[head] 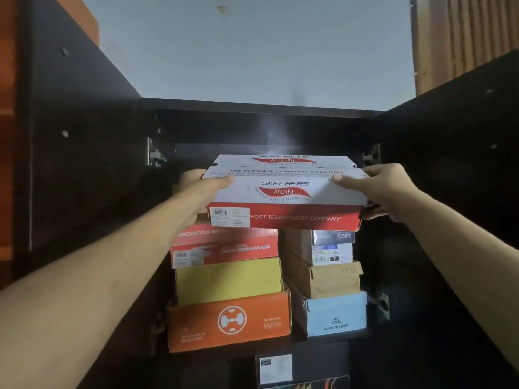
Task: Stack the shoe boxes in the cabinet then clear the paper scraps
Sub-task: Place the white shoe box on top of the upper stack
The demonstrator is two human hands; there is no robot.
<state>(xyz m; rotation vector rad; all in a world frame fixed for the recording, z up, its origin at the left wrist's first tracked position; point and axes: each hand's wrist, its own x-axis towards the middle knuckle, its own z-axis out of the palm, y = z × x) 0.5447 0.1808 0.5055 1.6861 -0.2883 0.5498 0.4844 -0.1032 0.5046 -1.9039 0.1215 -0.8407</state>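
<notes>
A white-and-red Skechers shoe box (285, 197) is held level in front of the open dark cabinet (252, 108). My left hand (200, 186) grips its left end and my right hand (384, 189) grips its right end, thumbs on the lid. It sits above two stacks inside the cabinet. The left stack has a red box (224, 245), a yellow box (229, 280) and an orange box (229, 321). The right stack has a blue-labelled box (331, 248), a brown box (334, 279) and a light blue box (335, 314). Whether the held box touches the stacks I cannot tell.
Both cabinet doors (84, 153) stand open to either side. A black box (303, 366) lies on the shelf below the stacks. Dark room remains above the held box under the cabinet top. A wooden panel (460, 37) is at the upper right.
</notes>
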